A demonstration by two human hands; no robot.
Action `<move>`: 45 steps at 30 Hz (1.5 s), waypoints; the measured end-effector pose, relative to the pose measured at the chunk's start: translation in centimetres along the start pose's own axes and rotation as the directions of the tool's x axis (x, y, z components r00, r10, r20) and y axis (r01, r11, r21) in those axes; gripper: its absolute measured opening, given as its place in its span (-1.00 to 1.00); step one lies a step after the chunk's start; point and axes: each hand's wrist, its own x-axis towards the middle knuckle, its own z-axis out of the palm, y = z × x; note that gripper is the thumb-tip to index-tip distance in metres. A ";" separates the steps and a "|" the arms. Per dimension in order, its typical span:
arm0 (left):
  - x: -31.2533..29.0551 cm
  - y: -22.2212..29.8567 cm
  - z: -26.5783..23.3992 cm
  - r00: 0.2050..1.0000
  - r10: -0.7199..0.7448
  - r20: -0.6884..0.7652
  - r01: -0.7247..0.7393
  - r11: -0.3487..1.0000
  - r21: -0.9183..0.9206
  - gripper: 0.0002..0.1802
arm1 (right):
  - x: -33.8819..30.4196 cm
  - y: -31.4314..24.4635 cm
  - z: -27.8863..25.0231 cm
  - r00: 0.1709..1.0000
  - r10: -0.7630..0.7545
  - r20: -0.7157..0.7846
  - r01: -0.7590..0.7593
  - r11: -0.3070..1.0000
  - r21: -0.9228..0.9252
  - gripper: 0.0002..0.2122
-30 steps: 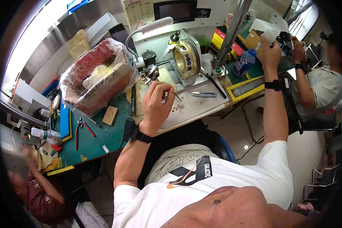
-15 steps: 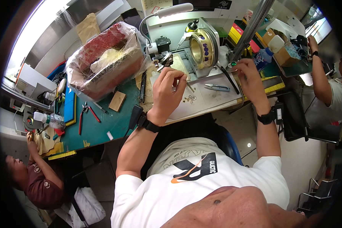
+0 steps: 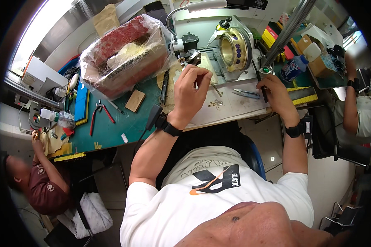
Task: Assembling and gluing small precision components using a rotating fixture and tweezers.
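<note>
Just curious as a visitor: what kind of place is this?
Probably a small workshop for fine metal or jewellery work: a green bench with red-handled pliers, a brass-ringed machine under a lamp, and co-workers on either side.

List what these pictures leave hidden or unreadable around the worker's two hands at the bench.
Head view only:
- The left hand pinches something at its fingertips; too small to identify.
- The right hand grips a thin dark tool; its lower end is covered by the fingers.
- The small metal pieces on the white sheet are too tiny to name.
- The desk lamp is cut by the top edge.

The left hand [image 3: 190, 91] pinches what looks like a thin pin [image 3: 217, 89]; the right hand [image 3: 277, 94] grips a dark tool [image 3: 260, 83].
</note>
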 end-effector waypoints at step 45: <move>-0.2 0.0 0.2 0.948 0.317 0.012 -0.313 0.929 0.199 -0.70 | 0.4 -11.9 4.7 0.731 0.243 -0.638 0.314 0.710 0.631 -0.61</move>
